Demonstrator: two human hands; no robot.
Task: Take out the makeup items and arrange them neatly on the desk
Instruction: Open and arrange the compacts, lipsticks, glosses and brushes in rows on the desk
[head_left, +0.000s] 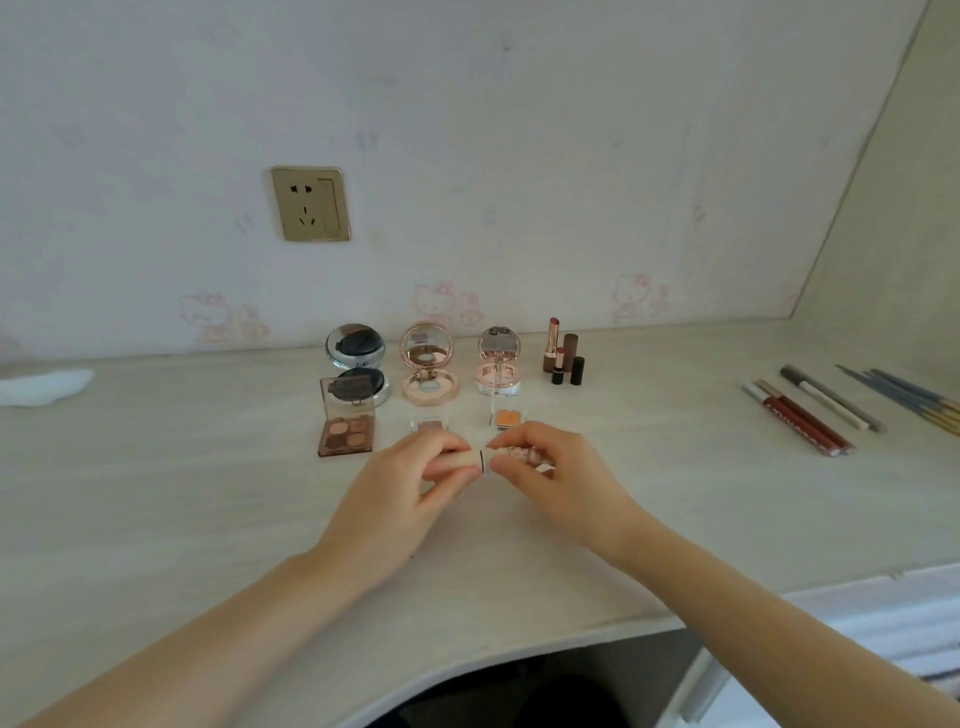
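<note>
Both hands meet over the middle of the pale desk (208, 499) around a small cream lipstick tube (480, 461) lying sideways. My left hand (415, 478) grips its left end and my right hand (540, 467) pinches its right end; fingers hide most of the tube. Behind them stand open makeup items: a silver compact (357, 364), a brown eyeshadow palette (347, 423), a rose-gold compact (428, 371), a pink compact (498, 366), two small clear pots (509, 418), and upright lipsticks with their caps (563, 358).
Lip glosses and pencils (810, 415) lie in a row at the right, with thin brushes (914, 397) beyond them. A white cloth (44, 387) lies at the far left. A wall socket (310, 203) sits above. The desk's curved front edge (467, 660) runs below my arms.
</note>
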